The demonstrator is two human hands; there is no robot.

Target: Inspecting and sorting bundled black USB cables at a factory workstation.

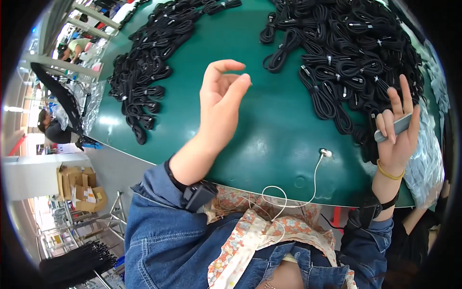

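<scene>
My left hand (pixel 220 103) is raised above the green table (pixel 269 139), fingers curled loosely with thumb and forefinger apart, holding nothing. My right hand (pixel 397 130) is held up at the right edge of the table with a flat grey-blue strip-shaped object (pixel 395 127) gripped between its fingers. It hovers just below a large heap of coiled black cables (pixel 351 53). A second heap of black cable bundles (pixel 149 62) lies at the table's far left. Both wrists wear dark bands, and the sleeves are blue denim.
A white cable (pixel 315 178) with a small plug runs from the table's near edge down to my lap. Clear plastic bags (pixel 426 159) lie at the right. Cardboard boxes (pixel 79 188) and metal racks stand on the floor at left. Other people (pixel 53 127) work at far left.
</scene>
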